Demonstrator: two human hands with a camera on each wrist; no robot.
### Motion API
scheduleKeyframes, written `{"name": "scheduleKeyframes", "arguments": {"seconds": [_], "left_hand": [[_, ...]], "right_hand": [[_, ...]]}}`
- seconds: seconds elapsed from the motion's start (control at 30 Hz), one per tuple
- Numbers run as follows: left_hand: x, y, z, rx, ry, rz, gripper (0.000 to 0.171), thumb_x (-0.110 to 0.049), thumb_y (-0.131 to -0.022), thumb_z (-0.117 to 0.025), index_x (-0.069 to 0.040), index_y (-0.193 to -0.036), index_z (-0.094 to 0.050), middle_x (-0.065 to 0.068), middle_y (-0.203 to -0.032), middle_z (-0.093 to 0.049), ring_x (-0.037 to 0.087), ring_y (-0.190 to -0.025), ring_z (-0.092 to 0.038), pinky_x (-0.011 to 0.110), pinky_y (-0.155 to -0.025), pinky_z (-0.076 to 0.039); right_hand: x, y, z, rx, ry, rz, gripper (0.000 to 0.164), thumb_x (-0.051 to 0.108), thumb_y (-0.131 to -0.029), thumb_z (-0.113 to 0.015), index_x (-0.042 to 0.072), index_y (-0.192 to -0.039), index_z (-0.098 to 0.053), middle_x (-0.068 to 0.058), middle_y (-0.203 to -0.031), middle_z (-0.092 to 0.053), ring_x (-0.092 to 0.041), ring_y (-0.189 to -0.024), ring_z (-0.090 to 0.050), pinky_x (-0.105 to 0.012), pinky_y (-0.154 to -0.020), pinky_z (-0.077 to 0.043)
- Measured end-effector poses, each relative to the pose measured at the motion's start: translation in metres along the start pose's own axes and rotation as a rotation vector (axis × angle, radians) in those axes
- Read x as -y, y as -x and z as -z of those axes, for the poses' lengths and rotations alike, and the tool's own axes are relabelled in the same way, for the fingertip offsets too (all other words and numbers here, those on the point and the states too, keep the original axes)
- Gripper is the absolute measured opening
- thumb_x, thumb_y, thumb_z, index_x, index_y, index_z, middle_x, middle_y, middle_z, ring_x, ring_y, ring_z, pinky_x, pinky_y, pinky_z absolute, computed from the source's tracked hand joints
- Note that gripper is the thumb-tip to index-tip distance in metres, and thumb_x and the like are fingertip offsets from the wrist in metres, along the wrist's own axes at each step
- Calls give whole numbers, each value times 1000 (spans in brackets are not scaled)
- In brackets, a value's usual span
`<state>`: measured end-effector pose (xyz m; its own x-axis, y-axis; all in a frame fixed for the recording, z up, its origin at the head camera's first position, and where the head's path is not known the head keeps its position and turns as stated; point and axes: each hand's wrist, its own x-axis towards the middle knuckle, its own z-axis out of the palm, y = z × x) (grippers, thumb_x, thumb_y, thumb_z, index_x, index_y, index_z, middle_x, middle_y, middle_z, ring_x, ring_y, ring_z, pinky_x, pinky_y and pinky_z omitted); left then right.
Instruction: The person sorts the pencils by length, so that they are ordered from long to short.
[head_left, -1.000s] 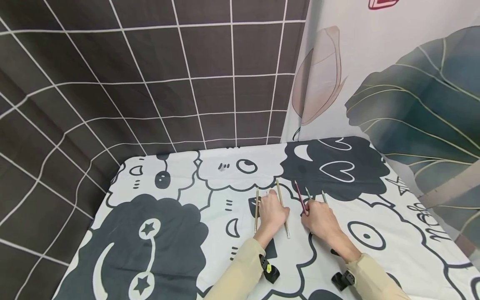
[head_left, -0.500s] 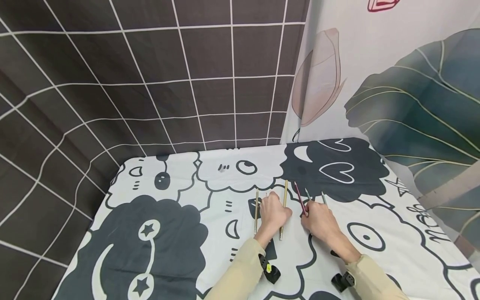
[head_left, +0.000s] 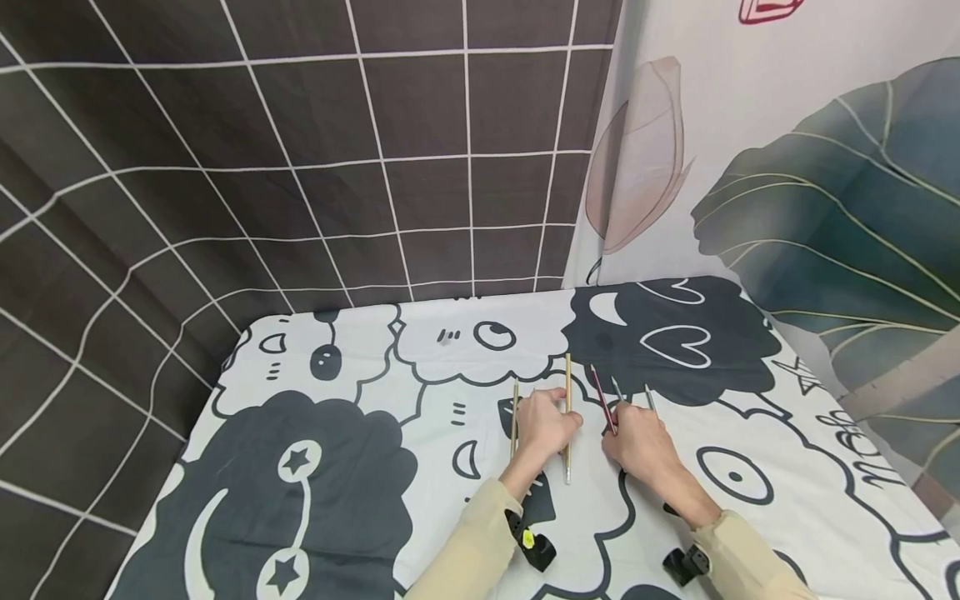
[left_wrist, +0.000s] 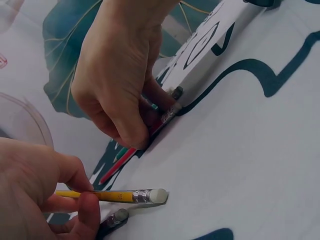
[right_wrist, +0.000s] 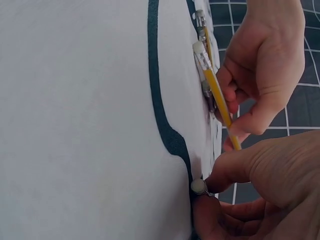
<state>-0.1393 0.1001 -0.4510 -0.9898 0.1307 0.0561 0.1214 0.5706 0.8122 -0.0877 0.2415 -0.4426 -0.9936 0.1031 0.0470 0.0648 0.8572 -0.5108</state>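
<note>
My left hand (head_left: 543,425) pinches a yellow pencil (head_left: 567,383) between thumb and finger; its white eraser points toward me. Left of that hand lies another yellow pencil (head_left: 514,421). A dark pencil (left_wrist: 117,220) shows its eraser end below the left fingers in the left wrist view. My right hand (head_left: 645,442) holds a red pencil (head_left: 601,396) near its eraser end, close to the cloth. Two green pencils (head_left: 617,388) stick out beyond the right hand; their lower parts are hidden by it, and I cannot tell whether it grips them.
A white cloth with dark cartoon prints (head_left: 465,400) covers the surface. Behind it hangs a dark gridded curtain (head_left: 420,192), with a leaf-patterned curtain (head_left: 810,208) at the right. A small black camera (head_left: 536,550) sits on the left wrist, another (head_left: 684,565) on the right.
The yellow pencil at my left hand has turned from slanting to nearly straight away from me. My left fingers have shifted onto it. The right hand stays in place.
</note>
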Motion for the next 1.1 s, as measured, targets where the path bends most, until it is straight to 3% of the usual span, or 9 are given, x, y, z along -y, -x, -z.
{"name": "scheduleKeyframes", "arguments": {"seconds": [0.1,0.2,0.33,0.57,0.83,1.1], "left_hand": [[-1,1,2,20,38,12,44,-7,-69,-76,-5,-112,-76,10,-88,-75,13,-52,-52,24,-51,-39],[-4,3,6,42,89,26,45,-7,-71,-75,-4,-116,-74,4,-62,-69,7,-35,-35,22,-40,-30],[-7,4,12,62,143,53,45,-6,-73,-74,-5,-118,-74,-7,-39,-49,2,-30,-32,20,-35,-26],[-5,3,21,72,176,39,46,-3,-73,-73,-3,-119,-73,-9,-42,-52,3,-34,-41,21,-37,-32],[2,4,37,127,261,69,49,1,-75,-68,-4,-124,-70,-8,-47,-57,3,-36,-50,19,-40,-38],[11,5,51,141,326,120,48,4,-75,-67,-2,-123,-70,-2,-53,-60,11,-40,-57,20,-40,-45]], "right_hand": [[0,0,-1,-11,2,5,9,-8,-71,-63,-4,-75,-57,-5,-57,-52,-15,-44,-50,-27,-40,-40],[0,0,-1,-22,1,10,9,-8,-70,-64,-4,-75,-57,-6,-57,-52,-15,-44,-50,-28,-40,-41],[1,1,0,-24,-3,2,10,-8,-70,-65,-5,-78,-58,-5,-57,-52,-15,-44,-50,-28,-41,-40],[4,1,4,-27,-43,1,14,-7,-72,-65,-7,-85,-58,-4,-60,-53,-15,-47,-50,-29,-42,-41],[10,1,10,-36,-81,23,13,-4,-73,-66,-2,-85,-60,-2,-66,-54,-16,-57,-51,-30,-52,-41],[17,1,10,-3,-254,8,13,-2,-77,-65,-2,-89,-63,-3,-70,-60,-13,-51,-58,-27,-47,-46]]}}
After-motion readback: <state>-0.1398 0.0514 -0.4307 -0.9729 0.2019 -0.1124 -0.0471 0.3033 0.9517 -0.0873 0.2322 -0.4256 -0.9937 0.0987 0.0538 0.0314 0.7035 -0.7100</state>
